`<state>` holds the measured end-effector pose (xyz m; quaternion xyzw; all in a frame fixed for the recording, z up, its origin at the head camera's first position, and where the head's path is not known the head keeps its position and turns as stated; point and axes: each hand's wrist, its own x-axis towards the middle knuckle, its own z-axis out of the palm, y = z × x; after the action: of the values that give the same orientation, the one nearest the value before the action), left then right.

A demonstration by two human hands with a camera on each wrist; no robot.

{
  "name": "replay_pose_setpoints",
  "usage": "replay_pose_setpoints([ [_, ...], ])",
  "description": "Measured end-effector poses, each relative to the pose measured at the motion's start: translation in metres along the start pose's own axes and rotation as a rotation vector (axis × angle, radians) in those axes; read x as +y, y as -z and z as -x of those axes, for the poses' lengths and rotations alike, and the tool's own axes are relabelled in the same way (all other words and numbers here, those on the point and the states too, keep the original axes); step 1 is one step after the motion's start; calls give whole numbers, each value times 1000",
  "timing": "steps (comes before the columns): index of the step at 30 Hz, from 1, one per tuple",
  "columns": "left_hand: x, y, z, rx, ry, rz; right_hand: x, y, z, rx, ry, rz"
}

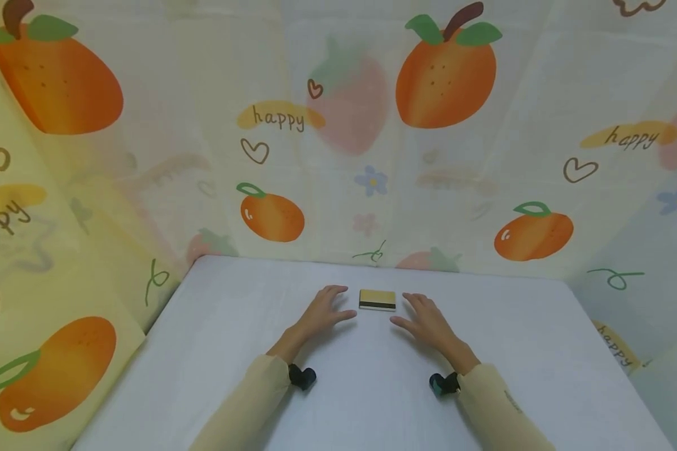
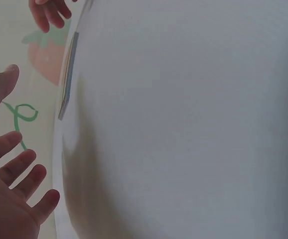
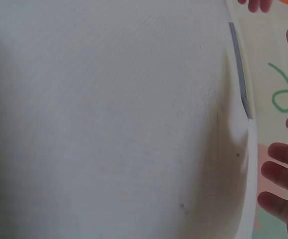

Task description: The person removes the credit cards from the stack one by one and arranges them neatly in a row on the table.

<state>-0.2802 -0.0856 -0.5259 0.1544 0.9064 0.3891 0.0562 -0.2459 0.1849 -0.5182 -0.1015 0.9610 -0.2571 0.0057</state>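
A small flat yellow rectangle with a dark stripe and a pale front edge, like a little notebook [image 1: 377, 299], lies on the white table toward its far side. To its left my left hand [image 1: 323, 313] hovers with fingers spread, thumb and fingertips pointing at it. On the other side, my right hand [image 1: 427, 321] mirrors that pose, fingers apart. Neither hand holds anything. In the left wrist view the notebook [image 2: 69, 77] shows edge-on as a thin layered slab. Seen from the right wrist, the notebook [image 3: 239, 69] is a narrow strip beyond the hand's shadow.
White cloth covers the table [image 1: 372, 394]. Behind it hangs a fruit-printed curtain [image 1: 338, 207], which also runs along the left and right sides. A dark wrist camera [image 1: 302, 378] sits at the left cuff, and another wrist camera [image 1: 444, 384] at the right cuff.
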Motion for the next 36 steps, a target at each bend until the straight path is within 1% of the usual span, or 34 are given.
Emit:
replay_pose_setpoints([
  [2, 2, -2, -5, -10, -5, -9, 0, -1, -4, -1, 8, 4],
  [8, 3, -9, -18, -39, 15, -13, 0, -5, -17, -25, 42, 33],
  [10, 2, -12, -23, -54, 21, -25, -1, -6, -21, -38, 48, 46],
  [13, 3, -16, -30, -67, 14, -46, -2, -6, -26, -49, 57, 69],
  [17, 6, -20, -38, -71, 8, -89, -2, -7, -34, -69, 50, 86],
  [24, 11, -25, -48, -79, 20, -174, -3, -8, -48, -105, 76, 146],
  [26, 10, -28, -50, -78, 22, -213, -4, -9, -52, -115, 75, 154],
  [30, 9, -32, -55, -75, 18, -263, -4, -8, -56, -145, 81, 167],
  [36, 15, -33, -60, -93, 18, -300, -6, -3, -61, -177, 74, 180],
])
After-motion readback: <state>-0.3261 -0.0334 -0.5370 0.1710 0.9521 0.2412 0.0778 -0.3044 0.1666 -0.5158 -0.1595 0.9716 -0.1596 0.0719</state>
